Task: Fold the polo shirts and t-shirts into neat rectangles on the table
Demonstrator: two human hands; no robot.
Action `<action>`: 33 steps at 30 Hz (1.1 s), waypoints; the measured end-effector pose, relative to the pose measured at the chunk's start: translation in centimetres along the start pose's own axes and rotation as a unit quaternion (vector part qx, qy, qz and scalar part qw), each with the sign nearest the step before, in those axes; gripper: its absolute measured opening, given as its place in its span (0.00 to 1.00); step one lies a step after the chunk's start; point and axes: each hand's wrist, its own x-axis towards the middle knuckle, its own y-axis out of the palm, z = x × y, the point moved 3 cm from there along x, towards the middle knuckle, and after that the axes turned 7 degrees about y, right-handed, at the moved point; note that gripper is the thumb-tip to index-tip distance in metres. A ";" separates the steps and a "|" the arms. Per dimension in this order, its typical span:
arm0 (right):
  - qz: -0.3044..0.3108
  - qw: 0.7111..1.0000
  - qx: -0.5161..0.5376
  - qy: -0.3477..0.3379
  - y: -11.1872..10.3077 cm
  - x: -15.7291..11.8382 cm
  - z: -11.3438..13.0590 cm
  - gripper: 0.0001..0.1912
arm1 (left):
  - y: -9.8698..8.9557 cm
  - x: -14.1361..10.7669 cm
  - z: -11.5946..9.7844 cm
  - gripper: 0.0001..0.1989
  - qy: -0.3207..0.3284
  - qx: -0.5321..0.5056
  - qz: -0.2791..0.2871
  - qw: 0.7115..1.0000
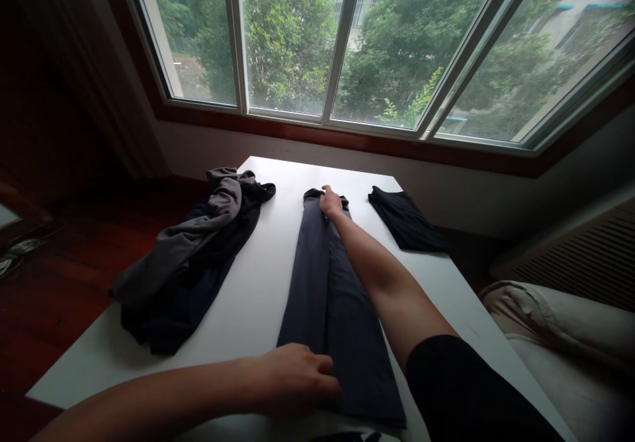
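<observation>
A pair of dark grey-blue trousers [310, 283] lies stretched lengthwise on the white table, its two legs side by side. My right hand [331, 202] rests on the bunched far end of the trousers, a finger stretched out and the others partly hidden. Over the near end is my left hand [292, 379], with its fingers slightly bent and apart and no cloth visibly held in them. Whether the left hand touches the fabric is hard to tell.
A loose heap of grey and black clothes [193, 250] lies on the left of the white table [262, 250]. At the far right sits a folded black garment [407, 220]. Beyond the table is a window [327, 51]; pale bedding or cushions [555, 336] are at the right.
</observation>
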 end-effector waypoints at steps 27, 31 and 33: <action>0.106 0.971 -0.156 -0.145 4.8 -3.4 -0.6 0.33 | -0.2 0.8 1.7 0.31 0.011 -0.010 -0.034 0.999; 0.087 0.960 -0.161 -0.211 5.1 -3.1 0.9 0.28 | 1.1 0.9 0.5 0.30 0.052 0.005 -0.043 0.998; 0.107 0.956 -0.151 -0.227 5.6 -2.8 1.2 0.28 | 1.9 0.9 0.1 0.30 0.068 0.021 -0.041 0.997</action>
